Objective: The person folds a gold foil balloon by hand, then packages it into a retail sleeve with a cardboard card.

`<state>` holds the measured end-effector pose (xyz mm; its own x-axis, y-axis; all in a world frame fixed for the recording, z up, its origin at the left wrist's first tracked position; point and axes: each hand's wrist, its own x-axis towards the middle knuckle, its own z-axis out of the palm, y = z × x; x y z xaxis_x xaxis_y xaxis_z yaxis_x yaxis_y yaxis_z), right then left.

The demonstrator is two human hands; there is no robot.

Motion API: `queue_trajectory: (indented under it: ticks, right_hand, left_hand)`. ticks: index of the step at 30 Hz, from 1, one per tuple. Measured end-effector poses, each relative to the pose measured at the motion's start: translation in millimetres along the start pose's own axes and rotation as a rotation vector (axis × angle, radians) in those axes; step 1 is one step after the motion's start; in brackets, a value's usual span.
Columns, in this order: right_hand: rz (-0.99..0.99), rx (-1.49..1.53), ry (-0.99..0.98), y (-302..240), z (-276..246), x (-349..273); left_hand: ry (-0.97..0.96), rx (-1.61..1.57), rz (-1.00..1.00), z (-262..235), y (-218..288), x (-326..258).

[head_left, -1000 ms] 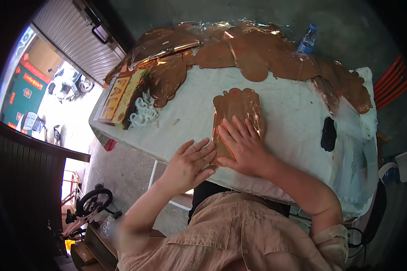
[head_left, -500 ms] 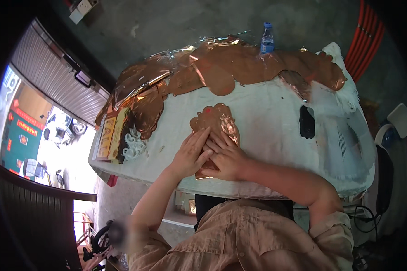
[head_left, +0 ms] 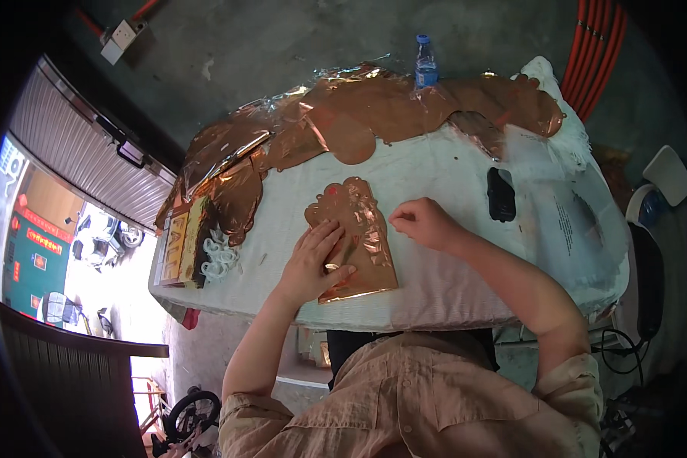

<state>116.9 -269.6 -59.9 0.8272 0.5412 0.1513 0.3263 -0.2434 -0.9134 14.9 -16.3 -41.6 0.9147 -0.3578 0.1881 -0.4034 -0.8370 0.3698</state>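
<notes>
A shiny copper foil cut-out (head_left: pixel 356 229) lies flat on the white-covered table (head_left: pixel 435 175), near its front edge. My left hand (head_left: pixel 315 258) rests palm down on the cut-out's left side, fingers spread over the foil. My right hand (head_left: pixel 422 221) hovers just right of the cut-out with its fingers curled and pinched together; whether anything small sits between the fingertips cannot be told.
Several more copper foil shapes (head_left: pixel 374 114) are heaped along the table's far edge beside a blue-capped plastic bottle (head_left: pixel 425 65). A black object (head_left: pixel 501 194) lies at the right, gold-printed packets (head_left: pixel 182 240) and white loops (head_left: pixel 220 256) at the left. Red cables (head_left: pixel 611 46) run down the wall.
My right hand has lifted off the foil cut-out and moved right of it, fingers now curled. My left hand stays pressed on the cut-out. The camera view has shifted.
</notes>
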Motion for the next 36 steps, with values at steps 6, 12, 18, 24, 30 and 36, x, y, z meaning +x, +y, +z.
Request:
queue_trajectory:
  ticks: [6, 12, 18, 24, 30, 36]
  right_hand:
    - [0.155, -0.127, -0.088, -8.2, 10.8, 30.3]
    - [0.247, -0.175, -0.091, -21.3, 12.4, 36.7]
    - [0.250, -0.296, -0.156, -31.1, 16.4, 44.8]
    - [0.241, -0.351, -0.161, -31.3, 23.7, 52.4]
    - [0.243, -0.519, -0.184, -29.3, 25.8, 58.7]
    - [0.108, -0.485, -0.119, -37.9, 25.0, 58.1]
  left_hand:
    - [0.012, 0.001, 0.012, 3.2, -2.7, 0.4]
    - [0.014, -0.005, 0.001, 1.5, 0.4, 1.4]
    - [0.014, 0.003, -0.004, 1.6, -0.3, 0.9]
    - [0.007, 0.008, 0.010, 1.9, -0.8, 1.1]
    - [0.002, 0.015, 0.037, 3.3, -3.4, 0.8]
    - [0.008, 0.014, 0.022, 3.2, -3.0, -0.7]
